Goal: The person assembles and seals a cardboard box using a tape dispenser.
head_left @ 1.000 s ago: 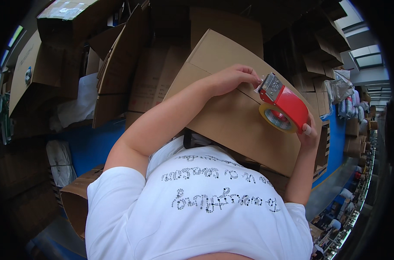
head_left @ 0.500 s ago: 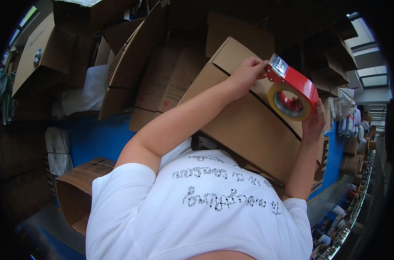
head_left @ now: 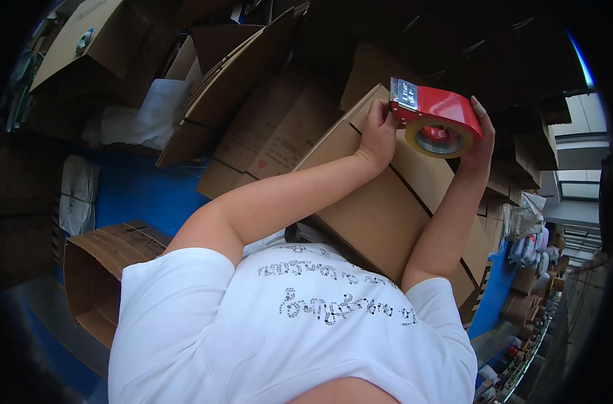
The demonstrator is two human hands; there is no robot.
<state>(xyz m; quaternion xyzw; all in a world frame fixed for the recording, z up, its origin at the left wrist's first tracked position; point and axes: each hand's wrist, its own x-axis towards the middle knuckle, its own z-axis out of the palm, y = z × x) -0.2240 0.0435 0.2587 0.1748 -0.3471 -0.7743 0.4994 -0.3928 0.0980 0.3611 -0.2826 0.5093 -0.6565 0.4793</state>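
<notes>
The head-worn fisheye looks steeply down from close above the white shirt point(head_left: 252, 323) at six o'clock, taking in the carton point(head_left: 377, 215) toward two o'clock.

Windows point(head_left: 585, 120) at right glow; the shirt point(head_left: 273, 353) is bright, upper background dim, fisheye rim black and curved.

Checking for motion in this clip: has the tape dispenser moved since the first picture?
Yes: the tape dispenser has moved toward the far corner of the cardboard box.
</notes>
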